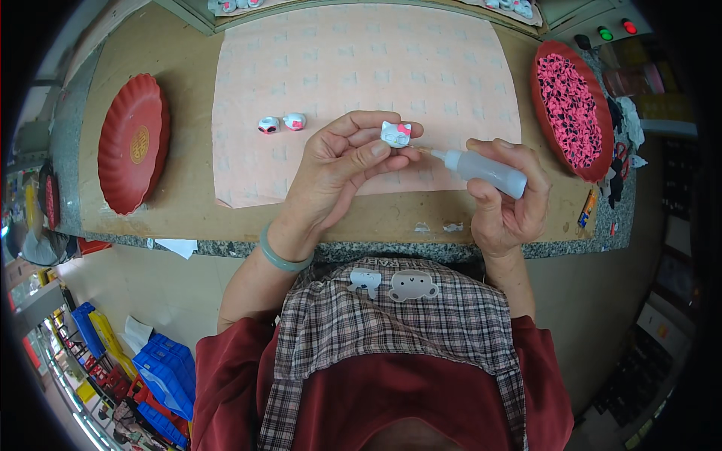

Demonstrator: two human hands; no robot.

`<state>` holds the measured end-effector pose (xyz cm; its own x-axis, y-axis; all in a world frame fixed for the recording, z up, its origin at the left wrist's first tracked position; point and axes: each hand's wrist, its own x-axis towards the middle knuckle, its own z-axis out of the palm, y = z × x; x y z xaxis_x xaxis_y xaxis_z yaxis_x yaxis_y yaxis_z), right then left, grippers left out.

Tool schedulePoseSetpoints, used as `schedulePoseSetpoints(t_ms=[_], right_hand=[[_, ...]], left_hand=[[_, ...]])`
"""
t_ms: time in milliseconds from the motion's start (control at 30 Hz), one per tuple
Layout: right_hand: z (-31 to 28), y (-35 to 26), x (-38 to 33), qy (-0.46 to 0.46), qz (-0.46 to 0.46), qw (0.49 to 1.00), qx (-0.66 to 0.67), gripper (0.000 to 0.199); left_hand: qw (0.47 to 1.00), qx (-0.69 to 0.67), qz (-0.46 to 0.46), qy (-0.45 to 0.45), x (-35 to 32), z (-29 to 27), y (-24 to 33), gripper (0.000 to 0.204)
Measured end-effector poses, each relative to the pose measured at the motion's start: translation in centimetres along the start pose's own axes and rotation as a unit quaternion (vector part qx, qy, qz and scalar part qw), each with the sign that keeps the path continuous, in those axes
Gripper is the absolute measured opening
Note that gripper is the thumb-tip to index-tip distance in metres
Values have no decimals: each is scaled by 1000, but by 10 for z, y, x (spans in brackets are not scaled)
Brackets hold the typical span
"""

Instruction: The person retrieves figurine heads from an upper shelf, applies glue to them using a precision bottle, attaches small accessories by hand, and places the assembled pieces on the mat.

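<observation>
Between the thumb and fingers of my left hand is a small white cat-head figurine with a pink bow at one ear. My right hand grips a translucent squeeze bottle, tilted so that its thin tip points left. The tip comes close to the figurine's lower edge; I cannot tell whether they touch. To the left of my left hand, two more small white figurines with pink parts lie on the pale pink patterned sheet: one figurine and, beside it, another figurine.
A red scalloped tray lies at the left. At the right, another red tray holds many small pink and black pieces. A lighter is near the table's right front. Green and red lights glow at the back right.
</observation>
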<state>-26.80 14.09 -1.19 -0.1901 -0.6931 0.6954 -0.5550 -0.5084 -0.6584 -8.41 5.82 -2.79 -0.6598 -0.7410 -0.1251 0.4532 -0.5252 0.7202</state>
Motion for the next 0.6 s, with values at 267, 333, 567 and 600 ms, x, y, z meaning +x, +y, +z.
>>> schedulePoseSetpoints(t_ms=[267,333,567,600], right_hand=[[-5,-2,0,-28,10,1000,-5,43],[-5,-2,0,-46,13,999,-9,42],[0,0,-1,-1,2,1000,-4,45],[-1,0,-1,-1,2,1000,-4,45]], left_hand=[[1000,-1,-10,-3,0,1,0,29],[1000,0,-10,-3,0,0,1,29],[1000,5,6,1,0,-1,-1,27],[1000,5,6,1,1,-1,-1,27]])
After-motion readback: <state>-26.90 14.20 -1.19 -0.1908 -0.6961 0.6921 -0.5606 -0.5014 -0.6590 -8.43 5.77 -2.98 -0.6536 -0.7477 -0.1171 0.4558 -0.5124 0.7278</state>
